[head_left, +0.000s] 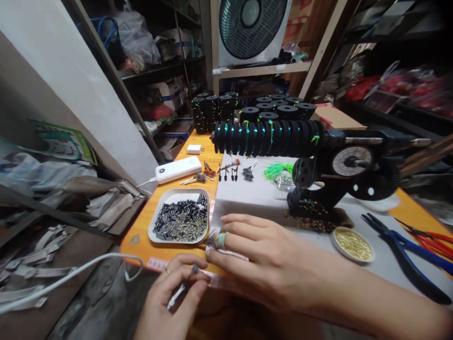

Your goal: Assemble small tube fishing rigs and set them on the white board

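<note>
At the table's front edge, my left hand [179,295] is closed in a pinch around a slim white-and-grey piece [176,296]. A small grey end shows at its fingertips, and its exact kind is unclear. My right hand [264,257] lies palm down on the white sheet with its fingers stretched out, and a pale green wrap [221,241] circles one finger. Beside those fingertips is a small grey-and-orange bit [211,237], partly covered. Just behind my left hand, a white tray [151,231] holds many small black, grey and yellow-tipped cylindrical pieces [180,219].
A black geared machine [318,174] carries a ribbed roller [269,138]. Nearby lie a white power bank [179,170], dark-tipped small parts [228,175], green strands [278,170], a dish of gold bits [353,245], blue-handled pliers [399,255] and red-handled pliers [433,241]. Black spools [278,108] and a fan [253,30] stand behind.
</note>
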Motion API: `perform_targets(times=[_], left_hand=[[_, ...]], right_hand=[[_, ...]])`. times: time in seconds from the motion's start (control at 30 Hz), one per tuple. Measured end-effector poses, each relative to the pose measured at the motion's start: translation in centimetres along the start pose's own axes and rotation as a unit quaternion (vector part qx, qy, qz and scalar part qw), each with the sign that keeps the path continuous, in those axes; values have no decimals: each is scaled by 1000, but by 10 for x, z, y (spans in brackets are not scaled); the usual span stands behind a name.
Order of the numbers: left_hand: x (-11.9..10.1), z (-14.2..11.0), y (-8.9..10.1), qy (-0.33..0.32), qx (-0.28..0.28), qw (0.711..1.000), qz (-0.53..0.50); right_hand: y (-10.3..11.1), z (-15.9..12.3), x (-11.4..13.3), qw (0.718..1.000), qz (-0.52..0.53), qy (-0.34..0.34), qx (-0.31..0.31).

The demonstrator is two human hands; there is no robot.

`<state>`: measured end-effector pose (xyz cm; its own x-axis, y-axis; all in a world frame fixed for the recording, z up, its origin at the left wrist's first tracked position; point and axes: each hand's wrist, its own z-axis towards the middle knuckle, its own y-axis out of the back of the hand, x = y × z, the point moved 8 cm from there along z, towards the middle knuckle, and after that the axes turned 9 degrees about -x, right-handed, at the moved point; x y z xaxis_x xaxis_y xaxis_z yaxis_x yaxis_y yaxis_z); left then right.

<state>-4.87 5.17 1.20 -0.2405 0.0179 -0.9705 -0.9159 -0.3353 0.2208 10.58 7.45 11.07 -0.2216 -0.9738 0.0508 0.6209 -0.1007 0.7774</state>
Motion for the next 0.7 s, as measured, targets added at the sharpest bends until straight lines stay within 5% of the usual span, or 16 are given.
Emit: perform_targets(times=[0.1,0.33,0.5,0.7], left_hand=[[-13,-3,3,-97,24,993,56],[-18,-3,7,-136,49,988,52],[-31,21,-4,-264,80,942,189],[-27,43,-35,-254,121,920,273]], right_hand=[[-6,2,6,1000,26,-15,3],[-18,-3,25,999,-22,29,20],[-21,-22,20,998,-47,21,20],[-3,-36,-16,983,-2,-144,-114]])
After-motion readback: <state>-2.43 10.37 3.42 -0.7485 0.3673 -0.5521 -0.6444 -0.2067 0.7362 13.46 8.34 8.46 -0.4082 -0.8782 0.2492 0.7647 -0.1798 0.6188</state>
